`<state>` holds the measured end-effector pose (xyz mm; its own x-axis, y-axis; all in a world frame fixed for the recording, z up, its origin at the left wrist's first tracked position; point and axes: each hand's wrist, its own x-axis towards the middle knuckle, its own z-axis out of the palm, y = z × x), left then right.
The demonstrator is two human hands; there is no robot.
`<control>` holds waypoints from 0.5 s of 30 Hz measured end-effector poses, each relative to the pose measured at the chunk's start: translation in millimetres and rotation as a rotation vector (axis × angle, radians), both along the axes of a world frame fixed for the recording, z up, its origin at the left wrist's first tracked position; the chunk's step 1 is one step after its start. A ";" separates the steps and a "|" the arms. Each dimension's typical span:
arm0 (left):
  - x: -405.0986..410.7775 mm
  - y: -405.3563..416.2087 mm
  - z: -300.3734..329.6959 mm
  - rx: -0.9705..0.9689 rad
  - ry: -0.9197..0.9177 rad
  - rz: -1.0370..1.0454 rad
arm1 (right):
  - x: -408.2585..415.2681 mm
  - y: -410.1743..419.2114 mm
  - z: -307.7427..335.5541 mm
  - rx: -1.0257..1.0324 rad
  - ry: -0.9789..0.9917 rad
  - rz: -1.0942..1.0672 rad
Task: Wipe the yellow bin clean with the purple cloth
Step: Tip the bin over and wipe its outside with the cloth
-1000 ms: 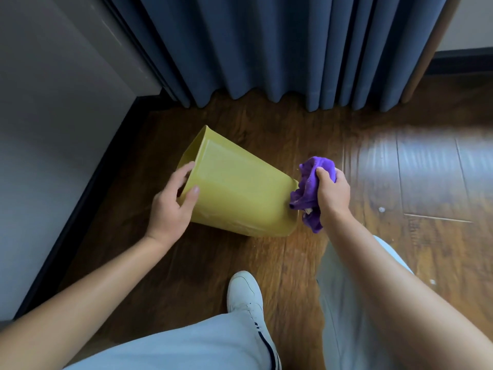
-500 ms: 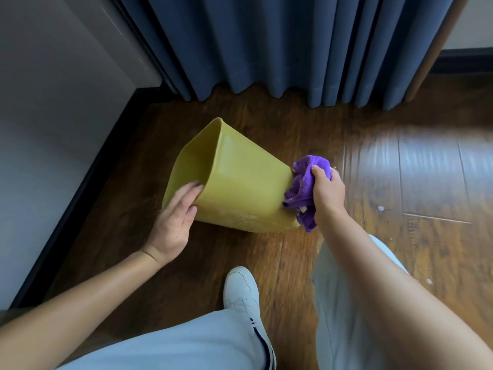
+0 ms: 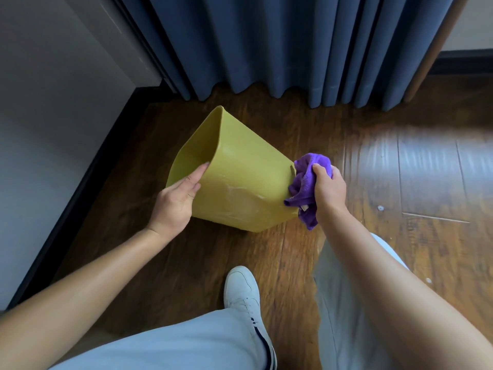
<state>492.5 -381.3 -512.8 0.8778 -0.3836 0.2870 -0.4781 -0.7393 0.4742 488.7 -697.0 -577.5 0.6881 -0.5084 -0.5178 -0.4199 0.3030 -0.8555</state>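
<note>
Your left hand lies flat and spread on the side of the yellow bin near its rim, thumb hooked over the edge, steadying it. Your right hand is closed in a fist around the bunched purple cloth, pressing it against the bin's base end.

The bin lies tipped on its side on the wooden floor, mouth toward the left wall, base toward your right, in front of the blue curtain. It looks like thin, light plastic: stiff enough to push against, smooth enough to skid, so keep that rim hold. The cloth is soft and will mould to corners.

What shows of the bin's interior looks empty; most of it is hidden. Pale streaks mark the near wall.
</note>
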 end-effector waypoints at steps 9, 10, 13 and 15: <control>8.8 -15.7 21.6 -0.187 0.158 0.221 | 0.5 -2.0 0.8 0.025 -0.031 -0.018; 7.2 -16.6 22.1 -0.202 0.183 0.252 | 0.9 -1.7 0.8 0.028 -0.036 -0.019; 4.5 -18.9 19.9 -0.218 0.229 0.293 | 1.6 -0.7 1.8 0.038 -0.046 -0.016; 6.4 -21.8 19.4 -0.211 0.242 0.287 | 1.6 -0.7 2.6 0.051 -0.049 -0.014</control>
<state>498.9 -403.1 -493.5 0.9920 -0.0690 0.1055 -0.1235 -0.7006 0.7028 490.3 -697.7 -574.9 0.7065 -0.4915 -0.5092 -0.3734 0.3522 -0.8582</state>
